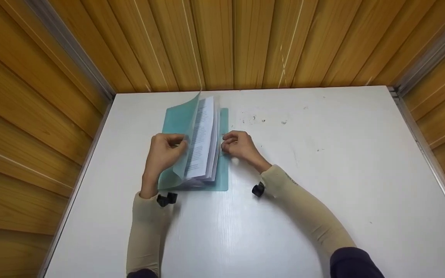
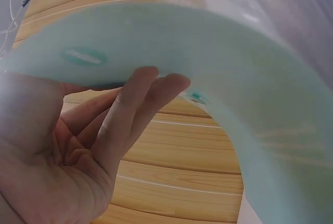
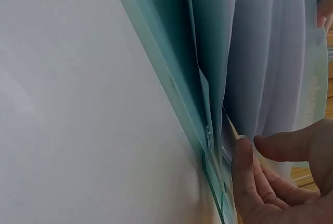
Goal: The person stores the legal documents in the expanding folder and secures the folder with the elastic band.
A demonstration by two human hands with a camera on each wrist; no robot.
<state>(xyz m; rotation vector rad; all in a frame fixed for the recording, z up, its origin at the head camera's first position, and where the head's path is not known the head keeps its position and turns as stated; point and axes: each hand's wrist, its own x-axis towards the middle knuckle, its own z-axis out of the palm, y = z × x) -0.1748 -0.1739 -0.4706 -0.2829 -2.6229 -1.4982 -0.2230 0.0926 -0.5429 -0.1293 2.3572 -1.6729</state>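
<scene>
A teal plastic folder (image 1: 224,170) lies on the table with its front cover (image 1: 182,116) lifted and bowed to the left. Inside stand several clear sleeves holding printed white sheets (image 1: 201,135), fanned partly upright. My left hand (image 1: 166,150) pinches the free edge of the cover between thumb and fingers; from the left wrist, the translucent cover (image 2: 171,42) arches over the fingers (image 2: 130,104). At the right edge of the sleeves, my right hand (image 1: 240,144) has its thumb and forefinger closed around the page edges (image 3: 250,89), with the other fingers curled beneath.
The white table (image 1: 323,185) has small dark marks (image 1: 263,120) right of the folder. Wood-patterned panels (image 1: 234,42) rise behind and at both sides. A small black camera mount (image 1: 258,189) sits at the right wrist, another (image 1: 167,199) at the left.
</scene>
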